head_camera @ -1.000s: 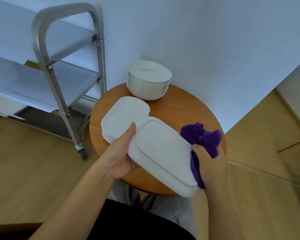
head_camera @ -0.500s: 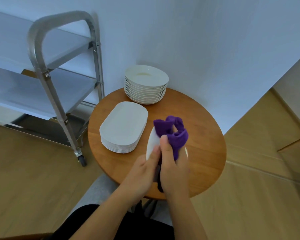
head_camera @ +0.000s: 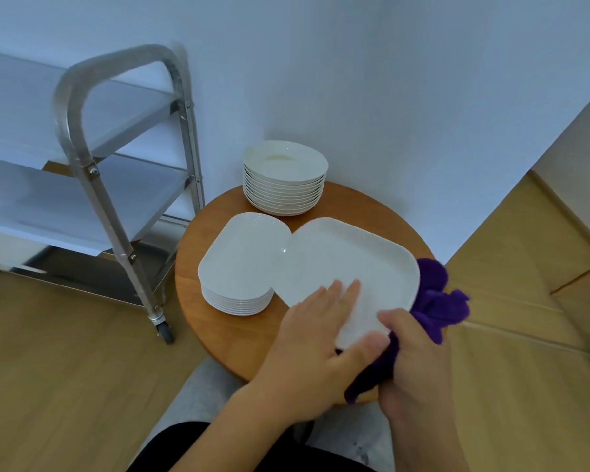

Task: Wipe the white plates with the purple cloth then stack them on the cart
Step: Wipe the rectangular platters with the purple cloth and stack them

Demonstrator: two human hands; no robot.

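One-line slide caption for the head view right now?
Left hand steadies a white plate while the right hand holds the purple cloth at its edge.

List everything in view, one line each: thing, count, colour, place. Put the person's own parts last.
held plate: 1, white, above the table's near side
rectangular plate stack: 1 stack, white, table's left part
round plate stack: 1 stack, white, table's far edge by the wall
purple cloth: 1, purple, at the held plate's right end
table: 1, round, brown wood
cart: 1, silver metal, left of table
left hand: fingers lie flat on the held plate
right hand: grips cloth and plate edge
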